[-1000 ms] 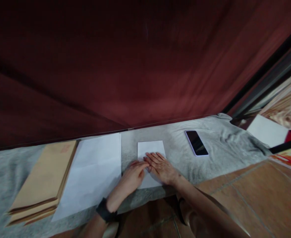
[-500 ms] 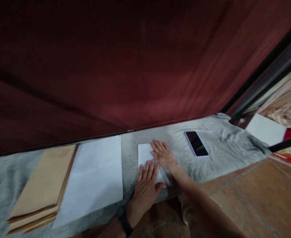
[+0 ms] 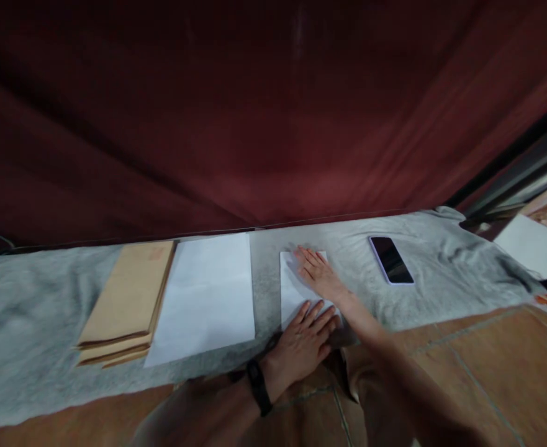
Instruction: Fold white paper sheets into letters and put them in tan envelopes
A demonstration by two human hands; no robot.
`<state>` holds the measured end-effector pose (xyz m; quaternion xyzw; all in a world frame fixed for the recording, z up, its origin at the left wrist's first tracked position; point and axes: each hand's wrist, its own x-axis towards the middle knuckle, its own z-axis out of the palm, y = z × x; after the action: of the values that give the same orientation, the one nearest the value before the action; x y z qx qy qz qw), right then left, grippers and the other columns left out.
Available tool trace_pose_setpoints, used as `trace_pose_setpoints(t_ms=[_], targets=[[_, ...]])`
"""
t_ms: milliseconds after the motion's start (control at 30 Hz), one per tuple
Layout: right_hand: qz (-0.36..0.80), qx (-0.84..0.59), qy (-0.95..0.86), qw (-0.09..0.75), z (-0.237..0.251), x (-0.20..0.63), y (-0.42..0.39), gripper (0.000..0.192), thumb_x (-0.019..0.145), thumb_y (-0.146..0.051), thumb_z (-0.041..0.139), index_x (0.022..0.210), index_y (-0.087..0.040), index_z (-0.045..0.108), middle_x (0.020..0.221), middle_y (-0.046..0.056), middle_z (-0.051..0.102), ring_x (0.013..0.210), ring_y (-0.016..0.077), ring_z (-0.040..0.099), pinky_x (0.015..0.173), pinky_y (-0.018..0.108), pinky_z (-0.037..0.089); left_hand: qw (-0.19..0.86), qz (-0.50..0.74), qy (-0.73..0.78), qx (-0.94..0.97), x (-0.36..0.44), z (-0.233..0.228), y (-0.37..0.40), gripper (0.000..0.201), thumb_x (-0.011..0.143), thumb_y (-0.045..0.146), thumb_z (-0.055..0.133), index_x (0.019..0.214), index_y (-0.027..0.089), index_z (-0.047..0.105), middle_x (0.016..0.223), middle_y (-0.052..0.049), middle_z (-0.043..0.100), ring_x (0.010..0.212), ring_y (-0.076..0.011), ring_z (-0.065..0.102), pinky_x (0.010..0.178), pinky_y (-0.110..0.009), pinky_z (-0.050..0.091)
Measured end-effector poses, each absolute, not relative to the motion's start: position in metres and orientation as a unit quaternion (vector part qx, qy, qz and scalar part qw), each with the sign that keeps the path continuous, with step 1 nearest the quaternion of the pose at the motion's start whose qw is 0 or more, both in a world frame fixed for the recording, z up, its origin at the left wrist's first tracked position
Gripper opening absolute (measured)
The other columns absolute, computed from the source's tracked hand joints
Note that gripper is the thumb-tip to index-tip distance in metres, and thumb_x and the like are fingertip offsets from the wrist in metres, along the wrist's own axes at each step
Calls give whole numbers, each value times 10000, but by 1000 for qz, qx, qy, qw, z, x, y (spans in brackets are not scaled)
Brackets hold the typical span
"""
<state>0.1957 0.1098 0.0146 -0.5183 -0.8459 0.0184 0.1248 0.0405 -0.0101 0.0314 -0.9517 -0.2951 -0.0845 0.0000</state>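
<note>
A folded white paper point(image 3: 296, 287) was found lying on the grey cloth point(image 3: 45, 298), between a larger white sheet point(image 3: 205, 295) and a phone point(image 3: 391, 259). The left hand point(image 3: 303, 343) was laid flat on its near edge, palm down, fingers spread, nothing gripped; a black band point(image 3: 256, 387) was worn at the wrist. The right hand point(image 3: 317, 273) was pressed flat on the far corner, fingers extended, forearm crossing the near edge. Brown envelopes point(image 3: 128, 298) were stacked just beside the sheet.

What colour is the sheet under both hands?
White; the folded sheet shows best in the head view.
</note>
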Motion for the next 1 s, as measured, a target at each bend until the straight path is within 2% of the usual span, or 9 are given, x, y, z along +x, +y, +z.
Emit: trace_pose_setpoints(t_ms=[67, 167, 433, 600, 733, 800, 900, 1000], targets=[[40, -466, -877, 112, 14, 186, 102, 495, 1061, -377, 309, 1537, -257, 371, 1616, 28, 318, 1480, 214, 313, 1216, 442, 244, -14, -79, -286, -955, 41, 29, -9, 500, 1008, 448, 406, 1456, 239, 479, 1568, -18, 435, 1469, -213, 320, 1219, -427, 188], [41, -457, -883, 100, 9, 180, 98, 501, 1054, -404, 338, 1534, -265, 377, 1615, 32, 321, 1484, 232, 303, 1223, 478, 211, -35, -82, -283, -955, 42, 27, -8, 496, 992, 477, 448, 1432, 255, 507, 1530, -16, 483, 1459, -221, 337, 1218, -425, 191], [19, -568, -816, 104, 1, 202, 118, 536, 1042, -401, 330, 1547, -226, 356, 1612, 77, 318, 1476, 271, 313, 1203, 509, 225, -46, -94, -296, -949, 43, 32, -15, 573, 951, 577, 479, 1466, 327, 460, 1606, -11, 366, 1499, -266, 253, 1222, -508, 165], [-16, -620, -774, 125, -3, 226, 118, 566, 1036, -400, 297, 1545, -159, 353, 1583, 121, 376, 1451, 292, 355, 1182, 506, 249, -46, -94, -294, -950, 43, 34, -16, 566, 962, 582, 447, 1469, 331, 451, 1598, -15, 381, 1493, -261, 270, 1223, -509, 164], [-40, -665, -731, 147, 3, 247, 114, 551, 1022, -355, 312, 1484, -79, 433, 1528, 182, 450, 1408, 317, 406, 1152, 501, 294, -52, -93, -295, -949, 42, 37, -16, 575, 967, 598, 415, 1479, 336, 427, 1600, -17, 378, 1495, -259, 275, 1223, -513, 157], [-35, -688, -707, 164, 9, 253, 111, 509, 1006, -345, 352, 1413, -87, 518, 1440, 193, 545, 1321, 320, 497, 1093, 471, 372, -52, -94, -296, -949, 42, 38, -16, 590, 962, 606, 419, 1486, 334, 415, 1603, -20, 372, 1498, -261, 269, 1223, -515, 157], [13, -715, -672, 194, 19, 256, 105, 423, 981, -349, 416, 1291, -144, 617, 1200, 161, 688, 1054, 273, 654, 908, 372, 489, -49, -100, -295, -949, 41, 41, -17, 608, 962, 614, 409, 1494, 320, 407, 1602, -25, 375, 1499, -259, 267, 1223, -509, 167], [88, -726, -651, 202, 23, 252, 101, 297, 941, -339, 488, 1088, -185, 695, 944, 102, 727, 837, 222, 683, 741, 299, 492, -48, -107, -297, -948, 40, 44, -16, 607, 965, 621, 387, 1488, 315, 421, 1596, -27, 387, 1495, -256, 279, 1220, -499, 189]])
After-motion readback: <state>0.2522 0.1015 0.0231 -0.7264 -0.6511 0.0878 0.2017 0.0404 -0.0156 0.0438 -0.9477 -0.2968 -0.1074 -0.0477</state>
